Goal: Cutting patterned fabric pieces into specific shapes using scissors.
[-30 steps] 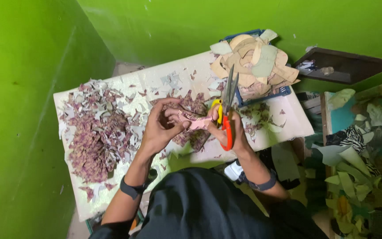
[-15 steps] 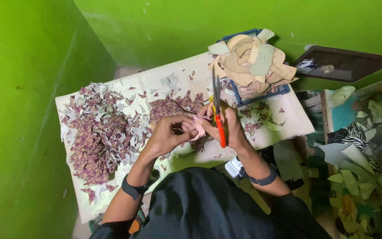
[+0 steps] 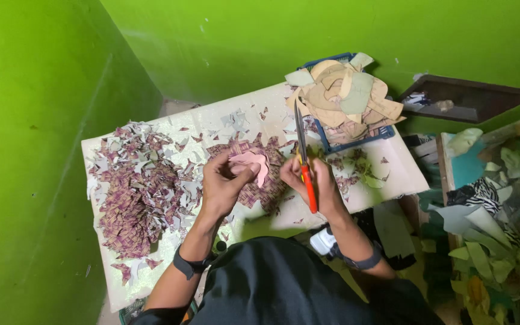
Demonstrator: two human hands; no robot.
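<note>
Pink paper cut-out in my left hand, scissors in my right.

My left hand fingers pinch a curved, flat pink paper piece above the pale worktop. My right hand fingers wrap the orange-handled steel scissors, blades together, pointing away. Jagged purple woven-pattern scraps heap left; tan card offcuts fill a blue basket.

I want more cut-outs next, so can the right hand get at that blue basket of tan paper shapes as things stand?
Probably not freely: the right hand holds orange-handled scissors, so its grip is occupied, though nothing blocks the way to the blue basket just beyond it.
</note>
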